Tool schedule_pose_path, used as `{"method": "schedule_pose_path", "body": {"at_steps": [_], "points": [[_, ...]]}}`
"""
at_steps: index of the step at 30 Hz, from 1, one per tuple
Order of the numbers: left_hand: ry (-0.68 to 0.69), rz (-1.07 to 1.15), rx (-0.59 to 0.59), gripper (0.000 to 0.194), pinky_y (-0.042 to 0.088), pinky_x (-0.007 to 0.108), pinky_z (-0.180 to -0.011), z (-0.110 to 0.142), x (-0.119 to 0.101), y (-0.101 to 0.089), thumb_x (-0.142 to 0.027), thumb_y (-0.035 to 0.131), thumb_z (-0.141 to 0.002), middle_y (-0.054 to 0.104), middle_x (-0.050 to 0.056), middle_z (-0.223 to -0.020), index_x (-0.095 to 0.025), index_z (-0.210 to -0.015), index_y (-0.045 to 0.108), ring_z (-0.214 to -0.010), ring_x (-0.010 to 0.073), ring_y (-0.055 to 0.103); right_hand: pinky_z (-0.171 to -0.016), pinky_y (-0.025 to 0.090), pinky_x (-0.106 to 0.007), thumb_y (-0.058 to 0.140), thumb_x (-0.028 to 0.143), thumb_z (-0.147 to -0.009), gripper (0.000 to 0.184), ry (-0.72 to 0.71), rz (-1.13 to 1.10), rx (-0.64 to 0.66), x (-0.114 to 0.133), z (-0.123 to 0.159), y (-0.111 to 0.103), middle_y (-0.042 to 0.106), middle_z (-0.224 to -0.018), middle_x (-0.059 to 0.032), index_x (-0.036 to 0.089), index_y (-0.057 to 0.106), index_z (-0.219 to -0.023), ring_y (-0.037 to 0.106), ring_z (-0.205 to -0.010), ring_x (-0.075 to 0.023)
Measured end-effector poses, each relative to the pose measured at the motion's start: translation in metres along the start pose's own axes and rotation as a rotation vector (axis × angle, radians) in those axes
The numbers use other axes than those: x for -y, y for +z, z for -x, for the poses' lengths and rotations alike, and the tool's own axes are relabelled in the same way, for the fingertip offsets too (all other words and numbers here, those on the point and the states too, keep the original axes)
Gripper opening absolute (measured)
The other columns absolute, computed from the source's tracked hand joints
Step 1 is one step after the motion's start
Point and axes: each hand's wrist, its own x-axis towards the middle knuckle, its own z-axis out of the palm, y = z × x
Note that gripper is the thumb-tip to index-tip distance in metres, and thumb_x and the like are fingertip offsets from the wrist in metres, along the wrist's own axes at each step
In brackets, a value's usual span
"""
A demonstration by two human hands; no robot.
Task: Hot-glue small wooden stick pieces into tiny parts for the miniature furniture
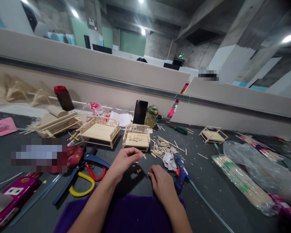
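Observation:
My left hand is closed in a pinch, with a short wooden stick piece at its fingertips. Lower and to the right, my right hand is also closed, its thumb and forefinger pressed together on a pale speck too small to name. Just beyond my left hand stands a miniature wooden bench with small wooden bits on its seat. A small joined wooden piece lies on the table between my hands. The blue glue gun rests beside my right hand, near crumpled white paper.
Cut stick pieces lie scattered beyond my hands. A larger miniature bench, blue cutters and yellow-and-red-handled scissors are at left. A phone and bottle stand behind; bagged sticks lie right.

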Motion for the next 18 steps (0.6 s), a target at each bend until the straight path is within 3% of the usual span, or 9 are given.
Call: {"method": "schedule_pose_path", "body": {"at_steps": [4,7,11,18], "points": [[0.001,-0.028,0.058,0.018,0.036,0.024,-0.061,0.002,-0.001,0.004,-0.033,0.074,-0.068,0.064,0.001,-0.067,-0.015,-0.069,0.071,-0.061,0.0123,0.050,-0.059,0.046,-0.024,0.049,0.030,-0.091,0.017,0.132,-0.638,-0.172,0.008,-0.005,-0.006,0.065,-0.078,-0.0033,0.020,0.062,-0.092,0.062,-0.068,-0.0162],[-0.005,-0.058,0.078,0.017,0.036,0.025,-0.062,0.003,-0.001,0.007,-0.032,0.074,-0.067,0.064,0.001,-0.064,-0.016,-0.067,0.071,-0.061,0.0129,0.051,-0.050,0.046,-0.022,0.058,0.042,-0.086,0.025,0.252,-0.904,-0.269,0.012,-0.010,-0.008,0.065,-0.073,-0.0028,0.018,0.064,-0.092,0.060,-0.061,-0.0155],[-0.022,-0.093,0.082,0.018,0.034,0.025,-0.061,0.004,0.000,0.010,-0.034,0.074,-0.067,0.063,0.000,-0.062,-0.016,-0.067,0.071,-0.060,0.0127,0.049,-0.051,0.045,-0.022,0.059,0.047,-0.084,0.032,0.296,-0.936,-0.302,0.011,-0.008,-0.009,0.066,-0.075,-0.0033,0.017,0.064,-0.093,0.061,-0.062,-0.0149],[-0.030,-0.121,0.104,0.017,0.036,0.024,-0.061,0.003,0.004,0.013,-0.032,0.072,-0.069,0.062,0.000,-0.062,-0.015,-0.068,0.070,-0.059,0.0125,0.049,-0.055,0.044,-0.021,0.054,0.042,-0.089,0.027,0.178,-0.776,-0.255,0.009,-0.002,-0.013,0.061,-0.070,-0.0007,0.017,0.065,-0.087,0.055,-0.061,-0.0129]]}}
